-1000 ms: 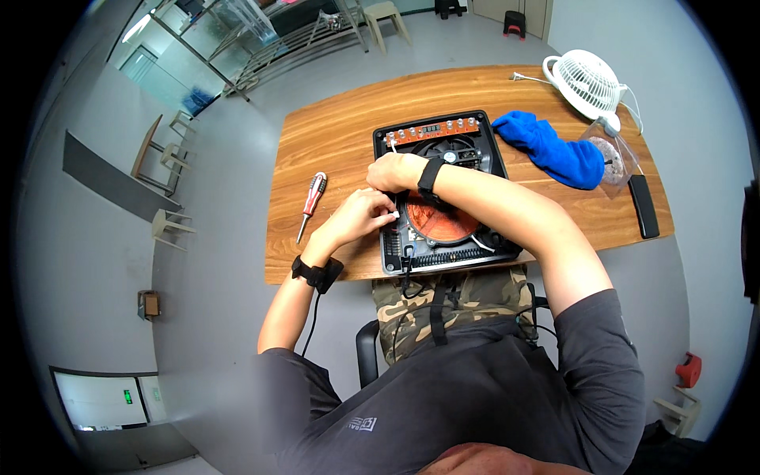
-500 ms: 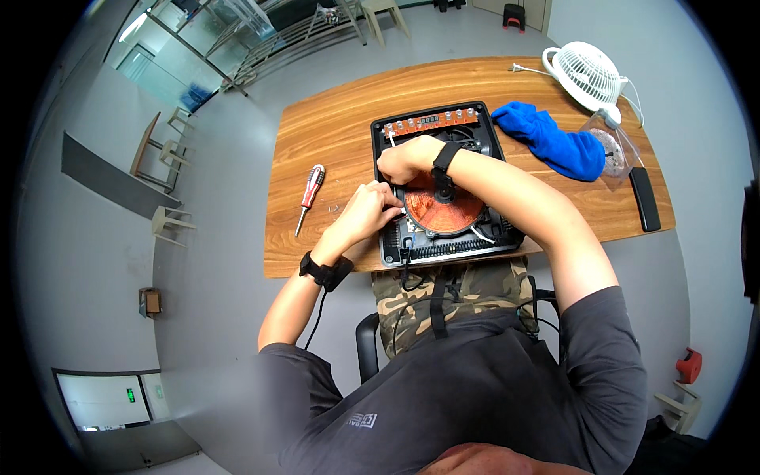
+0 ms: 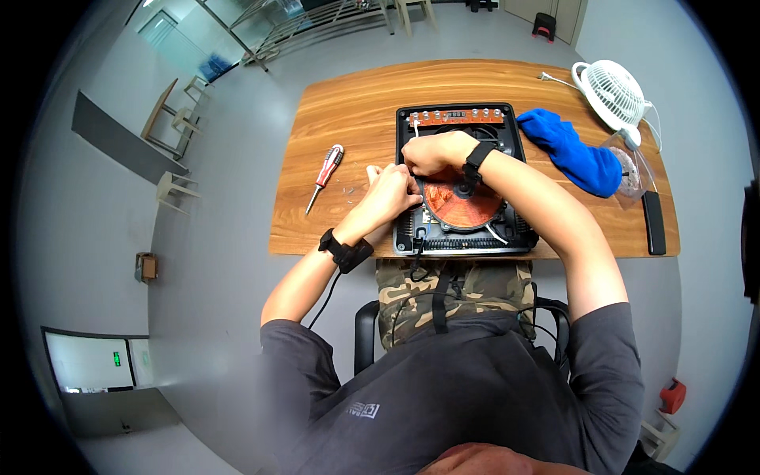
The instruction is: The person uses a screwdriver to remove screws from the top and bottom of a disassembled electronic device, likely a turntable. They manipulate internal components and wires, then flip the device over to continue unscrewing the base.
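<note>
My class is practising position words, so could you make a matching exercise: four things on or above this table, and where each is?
1. Red-and-white-handled screwdriver
2. Crumpled blue cloth
3. Round white caged fan
4. Round copper-coloured coil

A. Inside the open black casing
B. At the far right corner of the brown wooden table
C. Left of the left hand
D. Immediately right of the casing

Pairs: 1-C, 2-D, 3-B, 4-A

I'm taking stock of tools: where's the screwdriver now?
In the head view, the screwdriver lies on the left side of the wooden table, left of the left hand and the opened induction cooker.
</note>
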A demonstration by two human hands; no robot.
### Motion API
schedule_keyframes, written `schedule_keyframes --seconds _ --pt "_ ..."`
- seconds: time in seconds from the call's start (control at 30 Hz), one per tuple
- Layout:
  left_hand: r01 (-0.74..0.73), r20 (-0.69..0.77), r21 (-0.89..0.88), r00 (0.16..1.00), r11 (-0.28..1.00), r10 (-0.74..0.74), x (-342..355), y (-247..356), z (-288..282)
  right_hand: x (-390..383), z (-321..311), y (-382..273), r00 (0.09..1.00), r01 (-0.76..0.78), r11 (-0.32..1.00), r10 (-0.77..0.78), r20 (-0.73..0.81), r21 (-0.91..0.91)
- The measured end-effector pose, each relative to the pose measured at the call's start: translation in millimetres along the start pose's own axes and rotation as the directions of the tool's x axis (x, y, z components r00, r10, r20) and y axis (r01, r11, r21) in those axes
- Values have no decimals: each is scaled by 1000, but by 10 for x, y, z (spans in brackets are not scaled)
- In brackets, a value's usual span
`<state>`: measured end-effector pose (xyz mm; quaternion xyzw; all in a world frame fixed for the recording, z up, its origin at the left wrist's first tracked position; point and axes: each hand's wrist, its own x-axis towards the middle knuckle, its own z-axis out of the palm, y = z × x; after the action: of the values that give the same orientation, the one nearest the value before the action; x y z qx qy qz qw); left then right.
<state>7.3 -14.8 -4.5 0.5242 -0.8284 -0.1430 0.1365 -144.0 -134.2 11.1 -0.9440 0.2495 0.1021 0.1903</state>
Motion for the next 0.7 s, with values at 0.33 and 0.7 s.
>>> schedule_keyframes --seconds 0.33,0.7 --pt "18 -21 -80 1000 997 -19 -53 -99 94 46 57 61 997 71 997 -71 -22 20" --pt "66 -62 -138 995 988 -75 -66 -98 186 123 125 135 998 52 999 -52 31 -6"
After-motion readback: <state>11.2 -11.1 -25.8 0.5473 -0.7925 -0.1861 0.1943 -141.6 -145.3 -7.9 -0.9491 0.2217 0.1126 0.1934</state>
